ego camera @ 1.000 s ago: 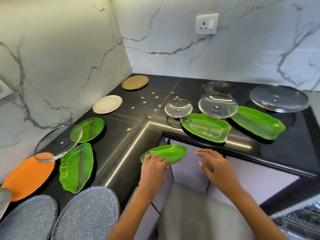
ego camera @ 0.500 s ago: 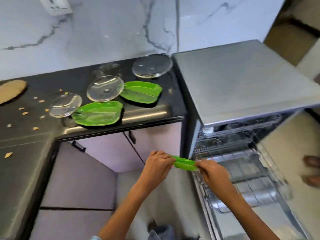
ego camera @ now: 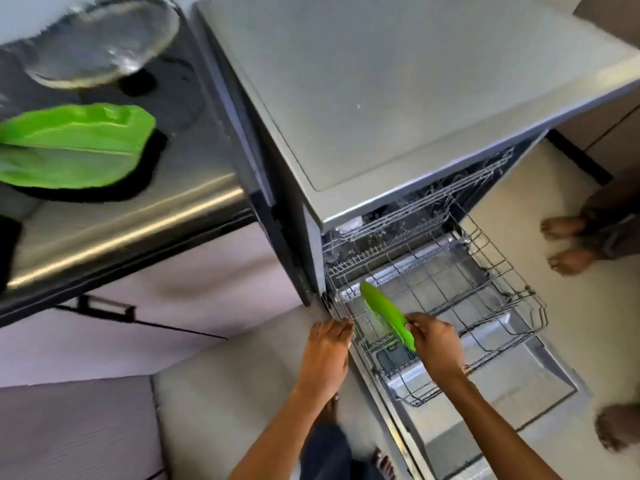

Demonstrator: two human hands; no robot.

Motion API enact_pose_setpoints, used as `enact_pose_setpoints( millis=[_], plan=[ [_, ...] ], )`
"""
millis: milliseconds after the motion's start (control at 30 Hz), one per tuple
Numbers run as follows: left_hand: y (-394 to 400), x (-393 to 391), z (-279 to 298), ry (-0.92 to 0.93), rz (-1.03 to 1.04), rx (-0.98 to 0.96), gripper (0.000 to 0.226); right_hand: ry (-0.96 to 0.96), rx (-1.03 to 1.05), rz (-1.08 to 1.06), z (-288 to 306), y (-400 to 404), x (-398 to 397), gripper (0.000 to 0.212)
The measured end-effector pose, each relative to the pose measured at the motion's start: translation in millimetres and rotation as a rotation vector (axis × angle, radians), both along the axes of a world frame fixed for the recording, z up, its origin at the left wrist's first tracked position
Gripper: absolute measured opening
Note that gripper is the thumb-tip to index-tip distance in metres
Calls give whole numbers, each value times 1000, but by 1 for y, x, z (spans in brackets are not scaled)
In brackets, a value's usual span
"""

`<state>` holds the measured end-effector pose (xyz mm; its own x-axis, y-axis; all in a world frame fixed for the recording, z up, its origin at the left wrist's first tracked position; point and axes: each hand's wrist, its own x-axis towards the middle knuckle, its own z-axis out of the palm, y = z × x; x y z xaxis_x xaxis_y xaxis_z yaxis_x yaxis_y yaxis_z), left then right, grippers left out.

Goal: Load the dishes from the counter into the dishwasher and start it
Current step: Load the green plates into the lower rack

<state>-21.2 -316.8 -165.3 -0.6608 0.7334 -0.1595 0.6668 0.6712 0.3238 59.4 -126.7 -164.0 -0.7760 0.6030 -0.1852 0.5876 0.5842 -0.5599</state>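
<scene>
Over lower rack [ego camera: 491, 289], plate [ego camera: 388, 315] edge-on.

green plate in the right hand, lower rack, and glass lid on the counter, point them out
green plate [ego camera: 384, 315], head view, middle of its upturned edge
lower rack [ego camera: 512, 271], head view, far wire rim
glass lid [ego camera: 100, 46], head view, middle of the dome

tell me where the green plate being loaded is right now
In the head view, lower centre-right: the green plate is held on edge by the right hand over the pulled-out lower rack, near its left side.
</scene>
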Motion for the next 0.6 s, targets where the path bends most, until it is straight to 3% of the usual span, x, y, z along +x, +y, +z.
enact_pose_setpoints(
  millis=[267,600],
  plan=[
    [53,-20,-144,-113,-269,-344,66,-47,-154,-10,-118,50,-119,17],
    [76,-26,-211,-231,-474,-709,66,-155,-246,52,-167,45,-183,24]
  ],
)
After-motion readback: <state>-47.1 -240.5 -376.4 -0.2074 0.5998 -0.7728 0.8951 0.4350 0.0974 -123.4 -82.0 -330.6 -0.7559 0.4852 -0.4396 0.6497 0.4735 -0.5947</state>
